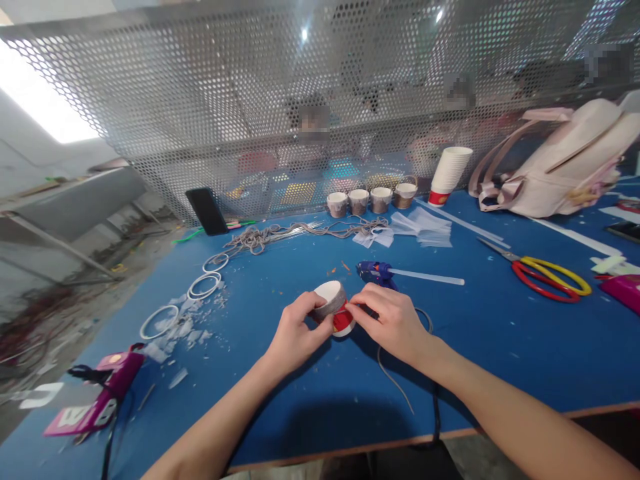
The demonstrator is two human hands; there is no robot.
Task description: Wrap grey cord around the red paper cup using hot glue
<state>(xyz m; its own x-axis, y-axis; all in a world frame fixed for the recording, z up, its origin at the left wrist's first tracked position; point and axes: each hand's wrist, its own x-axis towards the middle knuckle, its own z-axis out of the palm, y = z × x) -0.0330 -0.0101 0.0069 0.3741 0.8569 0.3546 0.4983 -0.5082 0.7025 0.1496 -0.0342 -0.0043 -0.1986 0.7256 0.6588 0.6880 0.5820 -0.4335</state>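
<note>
Under my arms lies the big blue table (280,400), and a metal wall full of holes (200,107) stands at 12 o'clock behind it. A pink bag (565,167) lies at 2 o'clock, on its side. Beside it, nearer the middle, a tall stack of white cups (447,175) leans a little. Four small wrapped cups (371,200) stand in a row just left of the stack. Grey rope (270,237) lies loose at 11 o'clock, near a black phone (207,211) that leans on the wall. Scissors (547,277) with red and yellow handles lie at 3 o'clock. White rings (200,290) sit at 9 o'clock among little scraps. A pink tool (107,390) lies at 8 o'clock.

A blue glue gun (375,272) with a white stick lies just behind my hands.

Right in the middle is the cup (334,308). It is tipped on its side, white bottom up, with rope around it and red at its rim. My left hand (295,337) pinches it from the left. My right hand (393,320) presses fingertips on its right side. Both hands are closed on it.
</note>
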